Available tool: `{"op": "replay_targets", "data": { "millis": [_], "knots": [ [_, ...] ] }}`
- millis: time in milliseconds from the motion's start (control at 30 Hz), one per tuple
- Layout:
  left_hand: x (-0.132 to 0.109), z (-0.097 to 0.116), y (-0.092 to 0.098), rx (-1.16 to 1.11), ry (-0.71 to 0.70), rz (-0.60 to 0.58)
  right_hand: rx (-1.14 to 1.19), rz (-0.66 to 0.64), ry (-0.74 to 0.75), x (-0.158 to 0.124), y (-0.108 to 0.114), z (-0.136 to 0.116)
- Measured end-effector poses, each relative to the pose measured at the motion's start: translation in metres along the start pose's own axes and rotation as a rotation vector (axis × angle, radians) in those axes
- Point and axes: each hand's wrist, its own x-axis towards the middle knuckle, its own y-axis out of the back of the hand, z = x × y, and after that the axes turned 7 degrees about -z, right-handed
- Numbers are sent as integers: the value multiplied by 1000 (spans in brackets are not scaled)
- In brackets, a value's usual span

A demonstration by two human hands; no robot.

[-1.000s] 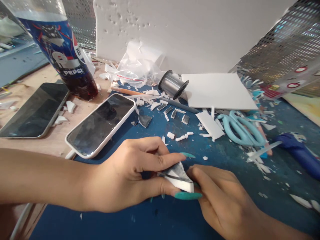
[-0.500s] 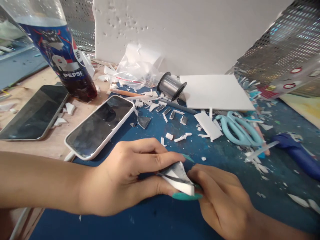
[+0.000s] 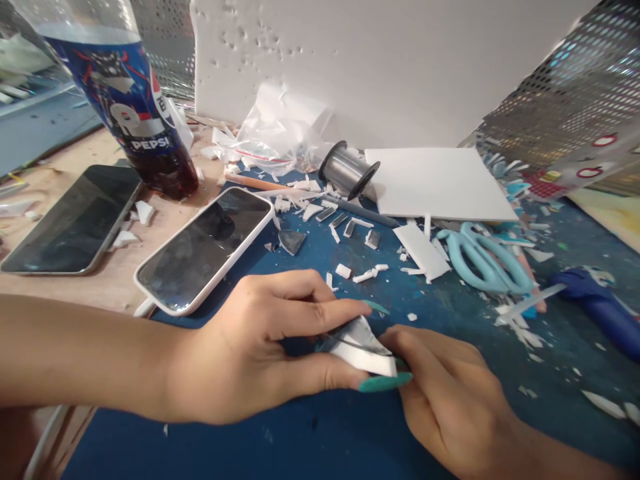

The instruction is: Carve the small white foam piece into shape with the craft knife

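Head view shows my left hand pinching a grey-and-white piece, thumb and fingers parted only by it, near centre above the blue mat, while my right hand curls just right of it, its grip, if any, hidden.

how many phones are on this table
2: a black, flat, rectangular phone at far left on the pale wooden tabletop, and a dark-screened phone in a white case just beyond the left hand. Clutter could hide others.
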Motion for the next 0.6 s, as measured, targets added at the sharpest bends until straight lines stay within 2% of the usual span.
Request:
{"op": "replay_targets", "data": {
  "millis": [600],
  "knots": [
    [0,-2,-2,-28,38,-34,-23,-67,64,13,8,-2]
  ]
}}
